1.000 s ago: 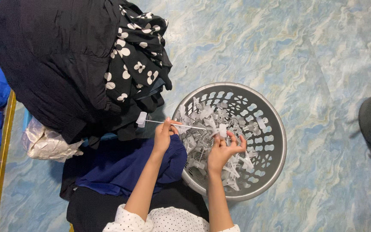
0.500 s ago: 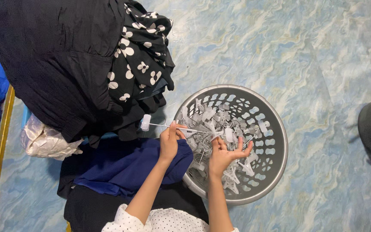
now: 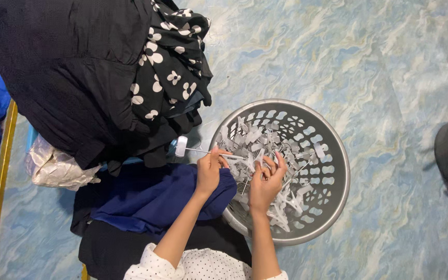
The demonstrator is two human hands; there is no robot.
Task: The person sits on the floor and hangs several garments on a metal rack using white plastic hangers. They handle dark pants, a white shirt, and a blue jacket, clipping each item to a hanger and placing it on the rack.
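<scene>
The person sat on the floor and was sorting small white plastic pieces that filled a round grey basket with holes in its sides. It looked like the picking step: taking pieces out and gathering them up.

The left hand was curled shut around a thin white stick with a small white block at its far end. The stick pointed away over the dark clothes, and the hand sat just at the near rim of the basket.

The right hand was inside the basket, half closed, with the fingers pinching one or two of the white pieces. I could not tell just how many.

The next move would likely call for a careful pull, because the pieces looked tangled together.

A big pile of black clothes lay beside the basket, with a blue cloth on the lap.
</scene>
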